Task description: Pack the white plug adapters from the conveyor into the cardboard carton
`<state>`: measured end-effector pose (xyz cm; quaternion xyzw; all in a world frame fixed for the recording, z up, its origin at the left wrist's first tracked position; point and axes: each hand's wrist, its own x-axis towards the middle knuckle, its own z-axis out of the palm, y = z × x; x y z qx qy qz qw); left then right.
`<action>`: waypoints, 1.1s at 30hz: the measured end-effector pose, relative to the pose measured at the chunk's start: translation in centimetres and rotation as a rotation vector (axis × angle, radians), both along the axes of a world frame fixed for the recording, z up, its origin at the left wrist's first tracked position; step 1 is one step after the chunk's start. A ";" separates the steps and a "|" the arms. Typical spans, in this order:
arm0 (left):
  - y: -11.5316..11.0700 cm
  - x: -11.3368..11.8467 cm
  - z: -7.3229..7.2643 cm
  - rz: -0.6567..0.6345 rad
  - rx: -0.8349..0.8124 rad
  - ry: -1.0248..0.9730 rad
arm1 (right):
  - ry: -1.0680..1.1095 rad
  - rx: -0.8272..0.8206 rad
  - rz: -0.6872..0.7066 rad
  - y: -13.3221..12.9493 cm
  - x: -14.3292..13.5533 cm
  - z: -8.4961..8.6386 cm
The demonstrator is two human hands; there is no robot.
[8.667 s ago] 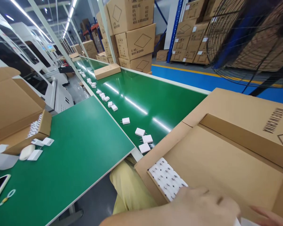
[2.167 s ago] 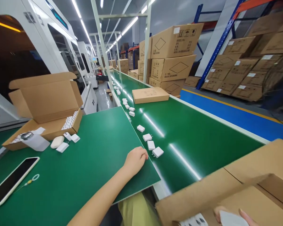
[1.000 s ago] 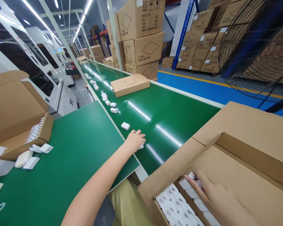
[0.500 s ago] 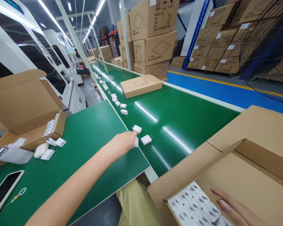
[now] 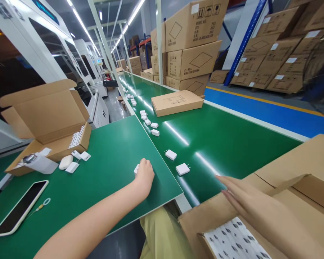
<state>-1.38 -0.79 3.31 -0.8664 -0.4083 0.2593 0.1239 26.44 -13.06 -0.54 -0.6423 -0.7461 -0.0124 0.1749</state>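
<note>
My left hand (image 5: 145,176) is closed around a white charger (image 5: 136,169) over the green side table (image 5: 116,144), near its right edge. Only a corner of that charger shows. My right hand (image 5: 240,194), fingers stretched out and nothing seen in them, hovers over the near edge of an open carton (image 5: 205,212). Rows of white chargers (image 5: 234,241) lie packed in this carton. Two loose chargers, one (image 5: 171,154) a little behind the other (image 5: 183,169), rest on the green conveyor belt (image 5: 218,136) between my hands.
Several more chargers (image 5: 155,132) line the belt's left side. A flat closed box (image 5: 178,102) lies farther back. On the side table are an open box (image 5: 51,118), a phone (image 5: 20,208), a white rounded case (image 5: 66,162) and loose chargers (image 5: 72,167). Cartons (image 5: 194,59) stand beyond the belt.
My left hand has moved left from the belt's edge onto the side table with a charger. My right hand has risen from inside the carton toward the belt. The view has shifted.
</note>
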 end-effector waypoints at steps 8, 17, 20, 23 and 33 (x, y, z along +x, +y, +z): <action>0.1 -0.4 -1.2 -0.023 0.010 -0.121 | 0.047 -0.411 0.251 11.4 -5.2 -1.5; 0.4 -6.9 2.8 0.184 -0.232 -1.070 | -0.066 -0.485 -0.083 12.4 -6.0 2.9; 0.9 -8.7 -0.1 0.539 -0.194 -1.535 | -0.187 -0.501 -0.158 13.5 -8.4 3.5; 1.1 -8.9 -3.4 0.716 -0.180 -1.692 | -0.265 -0.539 -0.144 14.6 -10.8 2.9; 0.3 -8.3 -4.2 0.706 -0.303 -1.634 | -0.036 -0.500 0.000 14.4 -12.0 4.0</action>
